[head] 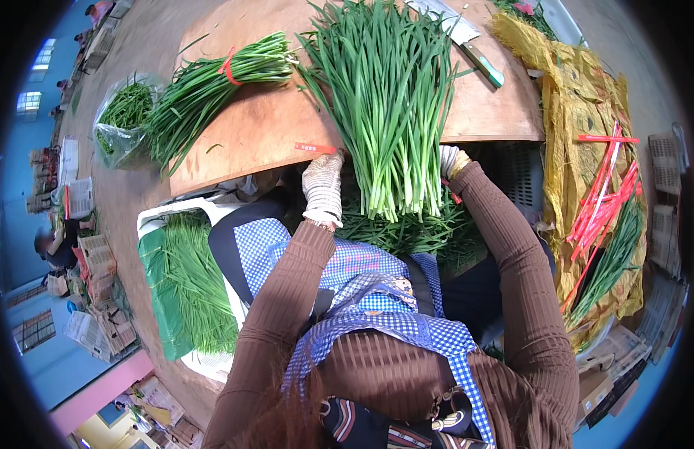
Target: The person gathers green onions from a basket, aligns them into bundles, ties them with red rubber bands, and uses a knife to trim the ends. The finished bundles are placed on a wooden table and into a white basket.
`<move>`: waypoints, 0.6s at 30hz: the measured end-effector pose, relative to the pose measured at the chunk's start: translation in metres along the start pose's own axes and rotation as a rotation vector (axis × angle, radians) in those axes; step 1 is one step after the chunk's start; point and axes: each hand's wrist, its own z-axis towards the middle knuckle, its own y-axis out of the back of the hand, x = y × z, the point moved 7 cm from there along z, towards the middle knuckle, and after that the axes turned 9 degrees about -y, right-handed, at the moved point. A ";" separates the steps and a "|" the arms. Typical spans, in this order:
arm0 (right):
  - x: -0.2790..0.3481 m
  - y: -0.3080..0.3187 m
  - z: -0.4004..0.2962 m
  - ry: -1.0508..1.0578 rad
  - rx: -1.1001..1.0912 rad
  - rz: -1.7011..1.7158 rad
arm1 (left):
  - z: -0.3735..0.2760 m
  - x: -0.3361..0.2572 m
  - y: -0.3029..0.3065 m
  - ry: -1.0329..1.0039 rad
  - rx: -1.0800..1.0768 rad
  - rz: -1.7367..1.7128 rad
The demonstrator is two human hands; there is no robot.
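Observation:
A thick bundle of green garlic chives [389,112] lies over the near edge of the wooden board [257,134], pale stem ends towards me. At its left side my gloved left hand [323,185] holds a red printed tie strip [315,148]. My right hand [453,161], also gloved, is at the bundle's right side; a red strip end [454,193] shows just below it. Its fingertips are partly hidden. A second chive bundle [212,90], bound with a red band [229,67], rests on the board's left. A cleaver with a green and wooden handle [484,64] lies at the back right.
Loose leaves [403,224] lie under the bundle. A white crate of chives [195,280] stands left, a plastic bag of greens [128,112] beyond it. Yellow woven sacking [571,95] at right carries red strips [605,196] and chives [610,258]. A person [60,241] sits far left.

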 end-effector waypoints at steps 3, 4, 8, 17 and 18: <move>0.035 0.006 -0.010 -0.226 0.183 0.612 | 0.004 -0.021 -0.001 -0.117 0.040 0.301; 0.064 0.015 -0.020 -0.364 0.242 0.912 | 0.001 -0.020 0.000 -0.093 -0.028 0.120; 0.074 0.038 -0.055 -0.656 0.324 0.655 | 0.006 -0.020 -0.002 -0.090 -0.076 0.054; 0.082 0.140 -0.100 -0.697 -0.265 0.368 | 0.030 -0.016 -0.013 -0.310 0.034 0.559; 0.084 0.143 -0.100 -0.707 -0.327 0.414 | 0.029 -0.020 -0.012 -0.363 0.037 0.605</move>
